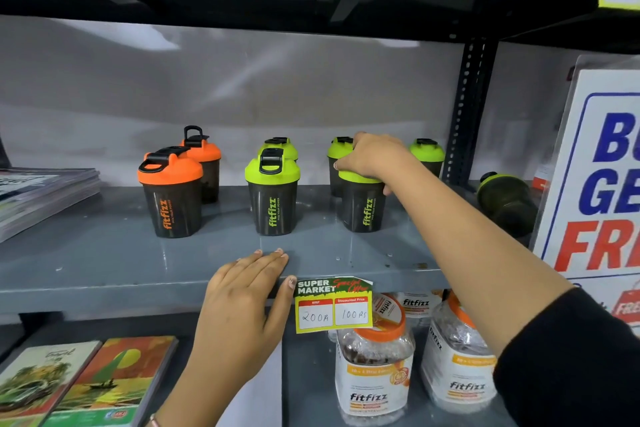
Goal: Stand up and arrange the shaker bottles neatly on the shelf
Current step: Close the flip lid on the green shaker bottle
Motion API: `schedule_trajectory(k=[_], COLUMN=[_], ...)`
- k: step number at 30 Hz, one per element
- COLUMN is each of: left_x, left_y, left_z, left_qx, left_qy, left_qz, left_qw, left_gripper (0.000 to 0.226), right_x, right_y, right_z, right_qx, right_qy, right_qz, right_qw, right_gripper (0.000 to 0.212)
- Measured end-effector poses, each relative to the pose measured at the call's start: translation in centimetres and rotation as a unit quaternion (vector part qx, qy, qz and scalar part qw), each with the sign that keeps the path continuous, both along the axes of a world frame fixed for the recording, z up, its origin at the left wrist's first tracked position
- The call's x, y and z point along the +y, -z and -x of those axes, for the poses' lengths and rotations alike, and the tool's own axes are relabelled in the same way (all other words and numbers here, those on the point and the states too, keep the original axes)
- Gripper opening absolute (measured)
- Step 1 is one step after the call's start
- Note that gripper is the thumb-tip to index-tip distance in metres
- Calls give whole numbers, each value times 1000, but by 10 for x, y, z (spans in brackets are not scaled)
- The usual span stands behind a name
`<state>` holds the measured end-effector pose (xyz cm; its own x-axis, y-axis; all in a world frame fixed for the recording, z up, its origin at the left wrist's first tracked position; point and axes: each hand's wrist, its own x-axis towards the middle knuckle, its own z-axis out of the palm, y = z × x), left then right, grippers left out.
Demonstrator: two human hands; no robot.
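Upright on the grey shelf [104, 253] stand 2 orange-lidded shakers [170, 191] and 5 green-lidded ones; their dark bodies hide any contents. Another dark shaker [506, 202] lies tipped at far right. The right hand [370, 158] clasps the front-right shaker [362, 208] by its lid. The left hand [244, 298] rests flat, fingers together, on the shelf edge.

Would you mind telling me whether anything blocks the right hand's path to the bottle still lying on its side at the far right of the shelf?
Nothing visible does. The right hand rests on an upright green-lidded bottle; the toppled bottle lies further right, with bare shelf between. The promotional sign stands just beside it.
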<state>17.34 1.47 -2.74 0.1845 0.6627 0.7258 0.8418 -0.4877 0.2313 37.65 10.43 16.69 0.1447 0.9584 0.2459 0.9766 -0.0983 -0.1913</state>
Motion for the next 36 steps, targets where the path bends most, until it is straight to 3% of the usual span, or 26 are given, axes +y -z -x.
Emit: schedule_trajectory(k=[19, 24, 27, 29, 31, 36], left_x=[-2, -4, -2, -1, 1, 4], left_y=[-2, -2, -2, -3, -2, -1], left_z=[0, 2, 2, 2, 0, 0], left_qx=[4, 7, 5, 3, 2, -12], left_qy=[-10, -8, -4, 3, 6, 6], left_qz=[20, 27, 22, 12, -1, -31], left_qw=[1000, 1000, 1000, 1000, 1000, 999], left_gripper=[48, 49, 50, 49, 49, 48], right_x=[6, 0, -6, -7, -3, 60], right_y=[1, -9, -30, -42, -42, 18], right_z=[13, 10, -13, -39, -74, -176], right_qx=[-5, 12, 89, 131, 137, 79], right_qy=[36, 21, 29, 75, 148, 323], right_qz=[-1, 53, -18, -80, -81, 89], right_qw=[999, 998, 995, 985, 976, 939], right_gripper=[49, 89, 100, 95, 86, 88])
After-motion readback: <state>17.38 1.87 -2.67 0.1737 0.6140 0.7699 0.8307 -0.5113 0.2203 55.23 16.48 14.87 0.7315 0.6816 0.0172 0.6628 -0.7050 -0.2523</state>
